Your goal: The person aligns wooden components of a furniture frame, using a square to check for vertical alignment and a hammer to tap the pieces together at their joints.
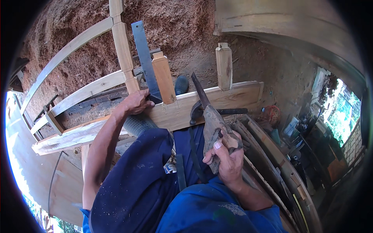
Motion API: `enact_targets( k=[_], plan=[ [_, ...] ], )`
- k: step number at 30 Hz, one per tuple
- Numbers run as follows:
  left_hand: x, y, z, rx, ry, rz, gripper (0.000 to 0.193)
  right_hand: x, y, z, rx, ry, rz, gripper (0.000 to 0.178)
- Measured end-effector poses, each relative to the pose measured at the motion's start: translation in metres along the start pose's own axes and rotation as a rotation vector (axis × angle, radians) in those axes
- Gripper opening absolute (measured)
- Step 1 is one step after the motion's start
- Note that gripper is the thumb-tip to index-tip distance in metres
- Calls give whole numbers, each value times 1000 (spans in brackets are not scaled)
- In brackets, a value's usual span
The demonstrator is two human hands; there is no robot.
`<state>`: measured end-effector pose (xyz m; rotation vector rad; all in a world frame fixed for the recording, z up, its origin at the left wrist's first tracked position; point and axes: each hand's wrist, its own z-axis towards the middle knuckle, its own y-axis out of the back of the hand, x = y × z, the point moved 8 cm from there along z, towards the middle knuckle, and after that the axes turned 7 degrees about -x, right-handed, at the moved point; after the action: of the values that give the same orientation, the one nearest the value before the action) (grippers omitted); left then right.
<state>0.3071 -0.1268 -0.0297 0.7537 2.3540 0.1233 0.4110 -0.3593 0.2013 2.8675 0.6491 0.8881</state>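
1. Steel square (144,54): stands at the far edge of the long timber board (248,93), just left of the short left post (164,79), its long arm reaching away to the far side. Judged thin, stiff and fairly light, with a smooth face that may slide; best held at the near corner.
2. Left hand (135,103): fingers bent around that near end, thumb toward the post; part of the grip is hidden.
3. Wooden-handled tool (215,118): over the near side of the board, narrow dark blade pointing far and left. Judged rigid and heavier toward the handle; the thick wood is the place to hold, clear of the blade. Cutting edge not discernible.
4. Right hand (230,160): clenched on the handle's near end, thumb on top.
5. Timber board: judged heavy, stiff and hard to shift; take it by its long edges.
6. Obstructions: a hammer (232,111) lies partly behind the tool, at the board's near edge. The right post (224,68) rises beyond it. A tall upright (123,46) with curved slats (74,42) crowds the far left; stacked planks (268,155) limit the near right.
7. Footing: one shoe (181,84) sits beyond the board, near loose shavings (171,23).
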Motion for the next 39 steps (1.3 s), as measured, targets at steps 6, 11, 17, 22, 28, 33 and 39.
enact_targets(
  k=[6, 11, 17, 22, 28, 33, 39],
  plan=[
    [8, -11, 5, 37, -58, 77, 46, 9, -3, 5, -42, -8, 36, 42],
    [10, -17, 6, 74, -124, 86, 51, 11, -10, -1, -38, -33, 37, 30],
    [14, -20, 9, 59, -109, 117, 52, 12, -27, 1, -44, -135, 17, 34],
    [8, -17, 7, 86, -108, 149, 54, 12, -33, -2, -8, -115, -3, 31],
    [6, -15, 8, 44, -131, 120, 51, 7, -28, -4, -81, -225, 59, 25],
    [5, -10, 6, 40, -124, 108, 51, 9, -31, -4, -22, -206, 8, 25],
    [8, -14, 9, 70, -73, 99, 48, 5, -37, -17, 3, -354, 160, 43]
  ],
)
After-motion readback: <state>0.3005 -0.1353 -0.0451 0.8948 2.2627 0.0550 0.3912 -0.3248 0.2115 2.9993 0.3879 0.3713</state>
